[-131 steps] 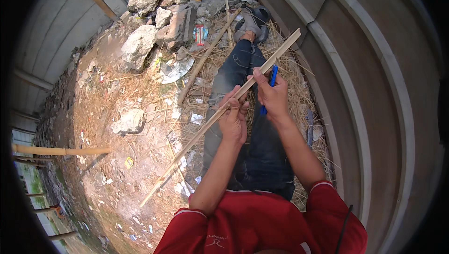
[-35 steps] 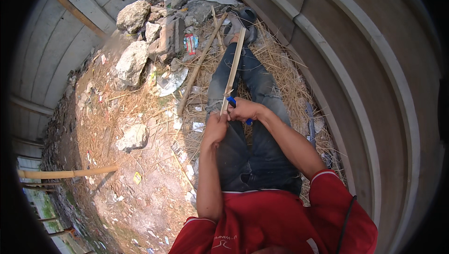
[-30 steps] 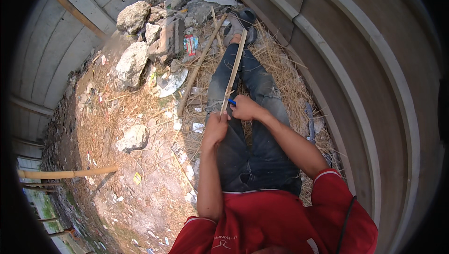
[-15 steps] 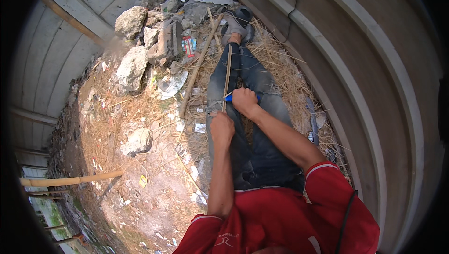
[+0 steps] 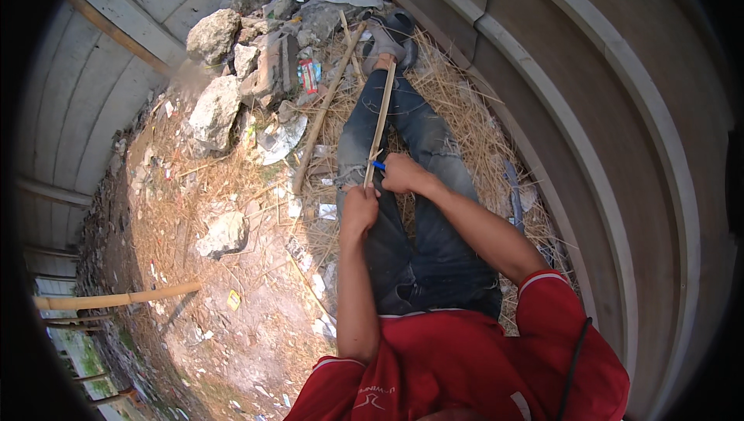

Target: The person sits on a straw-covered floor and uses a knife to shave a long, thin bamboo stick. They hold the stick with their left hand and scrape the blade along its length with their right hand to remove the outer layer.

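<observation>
My left hand [image 5: 359,208] is closed around the near end of a long, pale bamboo strip [image 5: 383,107]. The strip runs away from me above my jeans [image 5: 364,136], its far end near my ankles. Just right of it, at knee height, my right hand [image 5: 403,174] grips a blue-handled tool [image 5: 378,165]. Only the tool's blue end pokes out, against the strip; the rest is hidden in my fist, and I cannot make out a blade. A small sliver seems to stick out from the strip there.
Dry straw [image 5: 465,138] lies around my outstretched legs. A wooden stick [image 5: 322,126] rests left of them, and broken rocks [image 5: 215,113] are heaped farther left. A corrugated wall [image 5: 573,111] curves up on the right. A bamboo pole [image 5: 116,297] juts in at the left.
The far end of the bamboo strip has swung right, and its broader face now shows. My right hand has turned slightly and covers more of the blue tool.
</observation>
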Available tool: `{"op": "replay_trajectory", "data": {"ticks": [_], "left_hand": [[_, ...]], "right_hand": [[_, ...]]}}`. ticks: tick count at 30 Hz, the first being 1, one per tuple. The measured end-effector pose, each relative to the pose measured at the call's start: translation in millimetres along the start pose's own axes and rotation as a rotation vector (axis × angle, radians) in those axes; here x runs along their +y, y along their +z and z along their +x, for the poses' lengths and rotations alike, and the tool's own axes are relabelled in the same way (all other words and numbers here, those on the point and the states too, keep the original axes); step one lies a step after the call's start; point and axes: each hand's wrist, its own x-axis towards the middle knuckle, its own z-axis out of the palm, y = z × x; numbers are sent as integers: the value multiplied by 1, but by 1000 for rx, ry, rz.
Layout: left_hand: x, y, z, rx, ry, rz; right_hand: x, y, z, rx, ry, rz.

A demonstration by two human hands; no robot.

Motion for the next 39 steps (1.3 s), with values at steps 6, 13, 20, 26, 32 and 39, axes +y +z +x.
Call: {"op": "replay_trajectory", "data": {"ticks": [6, 13, 20, 26, 32, 39], "left_hand": [[24, 13, -5, 107, 0, 221], [28, 27, -6, 137, -10, 260], [28, 5, -3, -57, -38, -116], [20, -1, 0, -20, -10, -37], [37, 18, -11, 51, 71, 191], [41, 18, -31, 62, 30, 276]], "right_hand": [[20, -4, 18, 413, -110, -478], [46, 3, 28, 464, -197, -395], [42, -12, 27, -32, -196, 59], [16, -22, 0, 254, -152, -287], [40, -56, 29, 432, 31, -476], [60, -55, 31, 474, -23, -545]]}}
